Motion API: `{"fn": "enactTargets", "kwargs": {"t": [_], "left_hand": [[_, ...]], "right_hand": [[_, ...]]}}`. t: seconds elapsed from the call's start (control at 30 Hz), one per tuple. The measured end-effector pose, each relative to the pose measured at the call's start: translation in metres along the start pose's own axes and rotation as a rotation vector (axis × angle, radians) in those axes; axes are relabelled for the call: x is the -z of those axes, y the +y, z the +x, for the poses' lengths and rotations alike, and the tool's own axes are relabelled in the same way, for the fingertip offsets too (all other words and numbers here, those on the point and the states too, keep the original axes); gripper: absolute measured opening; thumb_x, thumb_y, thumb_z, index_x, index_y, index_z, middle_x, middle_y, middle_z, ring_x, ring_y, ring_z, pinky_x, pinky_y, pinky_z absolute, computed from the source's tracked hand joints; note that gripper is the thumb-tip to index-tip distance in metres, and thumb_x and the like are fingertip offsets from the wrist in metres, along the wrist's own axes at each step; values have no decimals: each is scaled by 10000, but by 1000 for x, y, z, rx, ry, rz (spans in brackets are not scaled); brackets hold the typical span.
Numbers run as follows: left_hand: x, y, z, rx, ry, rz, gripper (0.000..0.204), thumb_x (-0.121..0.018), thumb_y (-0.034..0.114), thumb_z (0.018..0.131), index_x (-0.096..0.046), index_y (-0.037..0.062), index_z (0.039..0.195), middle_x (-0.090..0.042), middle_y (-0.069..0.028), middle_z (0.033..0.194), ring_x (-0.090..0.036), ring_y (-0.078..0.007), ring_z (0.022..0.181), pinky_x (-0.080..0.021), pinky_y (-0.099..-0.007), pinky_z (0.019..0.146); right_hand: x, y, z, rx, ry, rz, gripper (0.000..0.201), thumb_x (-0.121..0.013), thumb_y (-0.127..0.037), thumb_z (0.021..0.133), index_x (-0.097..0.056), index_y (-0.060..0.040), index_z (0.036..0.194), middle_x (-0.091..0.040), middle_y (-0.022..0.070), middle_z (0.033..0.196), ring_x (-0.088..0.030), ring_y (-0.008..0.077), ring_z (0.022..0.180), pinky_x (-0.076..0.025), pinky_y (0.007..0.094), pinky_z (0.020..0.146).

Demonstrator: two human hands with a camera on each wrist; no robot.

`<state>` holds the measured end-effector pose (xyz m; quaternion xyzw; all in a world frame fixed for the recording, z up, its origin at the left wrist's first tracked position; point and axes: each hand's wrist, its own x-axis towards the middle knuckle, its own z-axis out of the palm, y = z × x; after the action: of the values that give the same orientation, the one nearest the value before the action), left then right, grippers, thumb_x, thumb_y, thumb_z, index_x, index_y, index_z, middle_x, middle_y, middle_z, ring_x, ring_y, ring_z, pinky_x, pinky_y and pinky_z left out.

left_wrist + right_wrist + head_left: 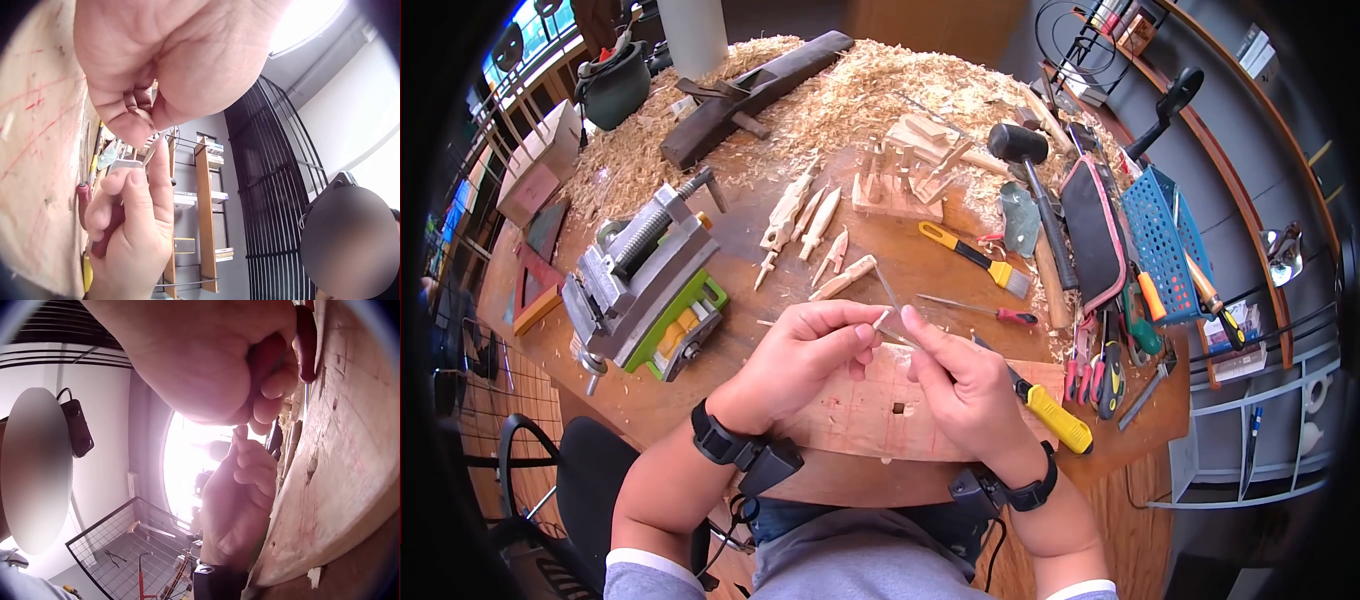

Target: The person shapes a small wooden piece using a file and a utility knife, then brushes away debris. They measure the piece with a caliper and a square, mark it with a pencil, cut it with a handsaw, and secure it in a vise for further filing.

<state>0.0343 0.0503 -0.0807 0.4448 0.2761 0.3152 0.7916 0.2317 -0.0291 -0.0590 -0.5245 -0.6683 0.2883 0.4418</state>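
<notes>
My left hand pinches a small pale sliver of wood between thumb and fingertips, just above a wooden board. In my right hand is a thin metal tool, its red handle wrapped in the curled fingers. Its narrow metal blade points up and away, past the left fingertips. The two hands' fingertips meet closely, and they partly hide the sliver. Under them lies the board, marked with red lines and a small square hole.
At left stands a metal vise beside a green-framed tool. Carved wood pieces, a paintbrush and a black mallet lie beyond the hands. A yellow-handled tool is right of the board. Wood shavings cover the back; a blue basket stands right.
</notes>
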Motion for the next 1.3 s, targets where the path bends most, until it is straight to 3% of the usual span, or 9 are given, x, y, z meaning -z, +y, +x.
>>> {"fn": "enactTargets", "kwargs": {"t": [0.33,0.47,0.67,0.93,1.3], "left_hand": [[3,-3,-2,15,14,-65,262,-562,73,1005,-616,7,1252,-675,-50,994,-633,-114,840,-531,-252,737],[2,-5,0,0,-24,-8,287,-553,114,1013,-597,4,1275,-669,-31,1000,-616,-87,854,-535,-252,763],[0,-2,-3,36,19,-118,298,-552,103,1011,-589,-4,1287,-666,-37,1000,-608,-93,841,-521,-242,751],[-1,-2,-3,54,-57,-319,292,-536,89,1020,-576,7,1298,-650,-45,990,-595,-106,824,-515,-246,731],[0,-2,-3,78,-42,-297,289,-516,85,1028,-558,14,1304,-635,-33,967,-583,-92,798,-507,-225,703]], "right_hand": [[-4,-3,-2,5,-32,-22,456,-602,20,905,-585,-52,1355,-633,177,816,-625,261,679,-504,344,647],[-4,4,1,20,0,-7,465,-603,20,904,-578,-55,1362,-629,176,809,-625,266,677,-502,349,641],[-3,1,-3,31,-40,-46,478,-603,13,910,-568,-78,1379,-622,178,796,-619,276,667,-499,355,637],[-1,1,-4,63,41,-61,478,-601,16,911,-564,-68,1381,-599,169,765,-611,263,659,-494,353,637],[-2,0,-2,32,-10,-39,475,-600,28,900,-572,-51,1367,-613,183,789,-629,265,672,-503,346,642]]}}
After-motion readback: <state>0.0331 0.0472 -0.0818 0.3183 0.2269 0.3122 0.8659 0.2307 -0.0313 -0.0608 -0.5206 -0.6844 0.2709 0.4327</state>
